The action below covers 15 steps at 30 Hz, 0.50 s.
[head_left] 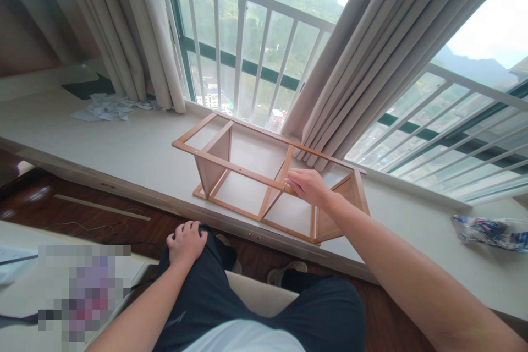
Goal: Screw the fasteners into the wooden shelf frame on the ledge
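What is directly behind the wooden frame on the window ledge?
Behind the wooden frame there is a window with white railing bars and beige curtains. The right hand rests on the frame's top rail. The curtains cover part of the glass.

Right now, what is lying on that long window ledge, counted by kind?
Wooden frame rack, touched by the right hand: 1
Pile of crumpled paper: 1
Patterned plastic bag: 1
Total: 3
The left hand rests on the person's knee, not on the ledge.
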Tool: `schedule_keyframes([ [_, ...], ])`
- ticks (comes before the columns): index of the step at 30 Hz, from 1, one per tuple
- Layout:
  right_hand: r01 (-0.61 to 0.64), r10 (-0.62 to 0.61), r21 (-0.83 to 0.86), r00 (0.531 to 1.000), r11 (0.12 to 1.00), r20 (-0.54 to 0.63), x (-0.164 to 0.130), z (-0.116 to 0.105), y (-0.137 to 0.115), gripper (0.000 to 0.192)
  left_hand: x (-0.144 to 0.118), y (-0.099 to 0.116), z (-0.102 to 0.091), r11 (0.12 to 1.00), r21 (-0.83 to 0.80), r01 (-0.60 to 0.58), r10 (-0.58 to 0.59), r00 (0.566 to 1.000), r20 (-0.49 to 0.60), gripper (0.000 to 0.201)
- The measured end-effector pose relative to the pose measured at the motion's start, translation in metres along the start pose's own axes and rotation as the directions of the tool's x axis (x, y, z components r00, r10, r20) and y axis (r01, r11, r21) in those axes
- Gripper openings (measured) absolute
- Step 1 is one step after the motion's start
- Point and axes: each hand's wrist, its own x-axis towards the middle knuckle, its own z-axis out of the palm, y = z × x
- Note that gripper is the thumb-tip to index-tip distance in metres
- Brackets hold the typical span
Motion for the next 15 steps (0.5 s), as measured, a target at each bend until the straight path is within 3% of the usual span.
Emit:
schedule_keyframes([
  [15, 0.011, -0.004, 0.117, 0.998, 0.993, -0.057, 0.003, -0.014, -0.013, 0.033, -0.002, 0.002, -0.003, 1.000, 0.003, -0.008, 0.008, 1.000, -0.002, 0.050],
])
